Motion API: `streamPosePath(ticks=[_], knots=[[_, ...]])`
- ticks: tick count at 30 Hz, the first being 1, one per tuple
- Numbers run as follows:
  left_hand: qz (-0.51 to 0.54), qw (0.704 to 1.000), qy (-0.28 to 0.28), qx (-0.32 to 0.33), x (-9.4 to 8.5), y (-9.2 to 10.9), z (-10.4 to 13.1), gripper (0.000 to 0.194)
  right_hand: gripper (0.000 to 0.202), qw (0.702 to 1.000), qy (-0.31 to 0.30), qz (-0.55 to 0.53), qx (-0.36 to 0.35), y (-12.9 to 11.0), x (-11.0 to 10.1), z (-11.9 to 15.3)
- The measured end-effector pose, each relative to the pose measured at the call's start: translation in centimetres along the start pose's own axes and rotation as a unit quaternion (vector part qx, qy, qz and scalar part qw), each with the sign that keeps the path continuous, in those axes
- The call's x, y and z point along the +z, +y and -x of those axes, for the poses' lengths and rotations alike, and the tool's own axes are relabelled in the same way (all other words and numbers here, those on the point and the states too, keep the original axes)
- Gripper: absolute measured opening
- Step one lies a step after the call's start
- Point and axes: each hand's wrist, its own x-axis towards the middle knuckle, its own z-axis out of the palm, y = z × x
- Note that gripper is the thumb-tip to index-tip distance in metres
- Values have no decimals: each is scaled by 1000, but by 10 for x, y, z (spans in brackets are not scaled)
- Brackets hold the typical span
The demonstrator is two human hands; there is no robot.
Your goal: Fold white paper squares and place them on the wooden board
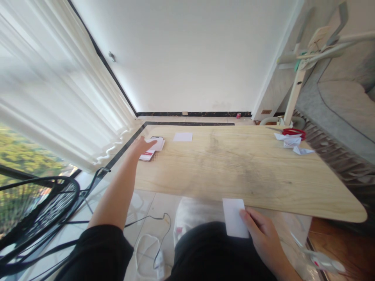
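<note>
My left hand (142, 146) reaches to the table's far left, fingers apart, over a white paper (159, 144) that lies on a phone-like object (147, 156) with a red and white face. Whether the fingertips touch the paper is hard to tell. In my right hand (259, 226), pinched between thumb and fingers, is a white paper rectangle (233, 217), held at the near table edge above my lap. Another white paper (183, 137) lies flat near the table's back edge. Folded white paper pieces (292, 141) and red-handled scissors (295, 133) are at the back right.
The light wooden table (234, 168) spans the view. A black wire chair (38, 214) stands at the left beside white curtains (58, 78). A white cable and power strip (160, 265) lie on the floor. Exercise equipment (295, 89) stands beyond the right back corner.
</note>
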Motion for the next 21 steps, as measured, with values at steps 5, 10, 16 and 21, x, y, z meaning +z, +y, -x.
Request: streamPosePath(ticks=[5,10,16,21], knots=[[-31,999,-22,-6,17,26,13,111,45,1000,-8,0,-3,-3,1,0],[-47,999,-22,-4,25,32,11,113,44,1000,5,-4,-3,2,-1,0],[-68,997,-34,21,21,29,0,102,45,1000,-6,-1,-2,3,0,1],[-71,997,-36,24,21,26,-6,83,44,1000,-5,6,-3,0,1,0]])
